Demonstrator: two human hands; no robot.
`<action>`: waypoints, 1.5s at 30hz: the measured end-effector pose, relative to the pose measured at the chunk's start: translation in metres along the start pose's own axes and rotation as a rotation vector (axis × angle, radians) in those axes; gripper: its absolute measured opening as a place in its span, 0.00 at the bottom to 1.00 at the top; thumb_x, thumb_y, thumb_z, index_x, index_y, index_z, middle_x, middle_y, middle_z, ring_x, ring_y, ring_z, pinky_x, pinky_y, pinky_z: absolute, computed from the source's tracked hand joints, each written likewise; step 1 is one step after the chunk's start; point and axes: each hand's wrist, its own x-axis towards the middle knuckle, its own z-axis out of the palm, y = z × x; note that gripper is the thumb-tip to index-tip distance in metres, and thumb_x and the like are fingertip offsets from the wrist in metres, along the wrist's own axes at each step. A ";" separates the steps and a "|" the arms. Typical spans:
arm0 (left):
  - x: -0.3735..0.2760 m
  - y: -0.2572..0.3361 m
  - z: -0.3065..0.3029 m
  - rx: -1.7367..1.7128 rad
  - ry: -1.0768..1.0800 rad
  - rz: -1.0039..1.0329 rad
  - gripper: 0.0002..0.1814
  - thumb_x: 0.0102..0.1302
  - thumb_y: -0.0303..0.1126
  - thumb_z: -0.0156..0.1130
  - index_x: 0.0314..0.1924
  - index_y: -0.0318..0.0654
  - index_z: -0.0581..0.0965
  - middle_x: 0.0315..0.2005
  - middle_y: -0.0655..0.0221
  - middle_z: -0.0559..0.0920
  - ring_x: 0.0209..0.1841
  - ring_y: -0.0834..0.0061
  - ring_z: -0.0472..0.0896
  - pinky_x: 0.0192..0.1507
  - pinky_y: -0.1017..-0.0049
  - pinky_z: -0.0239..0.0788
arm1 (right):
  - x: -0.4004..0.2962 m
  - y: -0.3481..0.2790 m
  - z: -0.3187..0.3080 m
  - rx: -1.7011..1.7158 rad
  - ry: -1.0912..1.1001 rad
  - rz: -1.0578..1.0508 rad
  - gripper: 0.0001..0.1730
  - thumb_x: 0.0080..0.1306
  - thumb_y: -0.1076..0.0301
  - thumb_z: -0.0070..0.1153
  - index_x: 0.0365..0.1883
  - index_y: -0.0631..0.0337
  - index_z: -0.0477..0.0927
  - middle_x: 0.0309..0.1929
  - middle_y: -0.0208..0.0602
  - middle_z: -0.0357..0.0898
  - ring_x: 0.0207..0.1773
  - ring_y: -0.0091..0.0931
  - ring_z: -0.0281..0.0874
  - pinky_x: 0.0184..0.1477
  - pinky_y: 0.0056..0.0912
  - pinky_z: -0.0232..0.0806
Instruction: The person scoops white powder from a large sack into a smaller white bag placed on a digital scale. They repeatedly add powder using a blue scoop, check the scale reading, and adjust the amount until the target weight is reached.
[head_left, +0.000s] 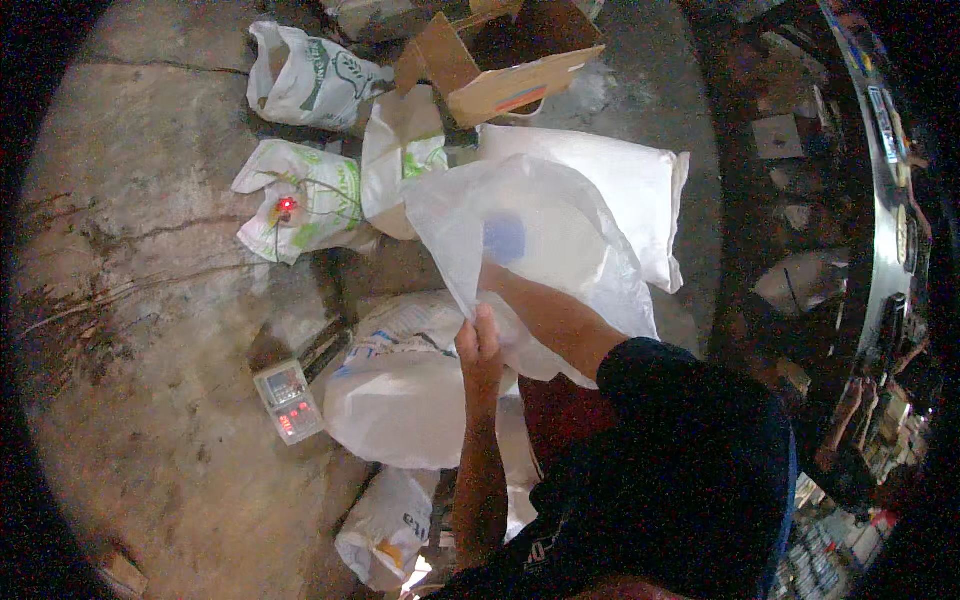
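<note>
My left hand (481, 334) grips the edge of a translucent white plastic bag (442, 217), fingers closed on the film. From the right, my right forearm (551, 304) reaches into the bag's opening; my right hand is hidden by the film. A blurred blue object (504, 236) shows beside it, inside the bag or through the film; its kind is not clear. Pale material seems to lie in the bag. Below my left hand's side stands a large white sack (405, 412) with a crumpled top. A full white sack (637, 180) lies behind the bag.
At the top is an open cardboard box (499, 97). Printed white sacks (330, 82) stand at the upper left, one with a red-lit device (286, 204) on it. A small scale-like device with red digits (289, 401) rests on the concrete floor. Another rolled-open sack (386, 525) is at the bottom.
</note>
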 end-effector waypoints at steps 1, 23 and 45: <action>0.001 -0.005 -0.003 -0.006 -0.056 0.022 0.18 0.66 0.36 0.48 0.22 0.30 0.69 0.13 0.69 0.65 0.20 0.81 0.62 0.22 0.75 0.55 | -0.002 0.000 0.001 -0.009 0.001 -0.009 0.33 0.56 0.57 0.50 0.58 0.60 0.57 0.27 0.42 0.74 0.24 0.32 0.71 0.24 0.34 0.65; 0.000 -0.004 -0.019 0.221 -0.147 0.040 0.21 0.67 0.45 0.49 0.25 0.33 0.69 0.18 0.78 0.68 0.22 0.83 0.62 0.24 0.77 0.55 | -0.154 0.101 -0.100 1.277 -0.817 0.244 0.29 0.57 0.52 0.52 0.53 0.55 0.63 0.17 0.33 0.70 0.13 0.24 0.65 0.14 0.28 0.59; -0.299 -0.341 0.021 -0.036 0.579 0.051 0.12 0.64 0.38 0.51 0.38 0.36 0.71 0.33 0.64 0.78 0.29 0.73 0.78 0.29 0.73 0.73 | -0.331 -0.032 -0.286 0.804 -0.667 0.134 0.09 0.61 0.63 0.52 0.26 0.52 0.66 0.11 0.17 0.57 0.09 0.13 0.55 0.10 0.18 0.51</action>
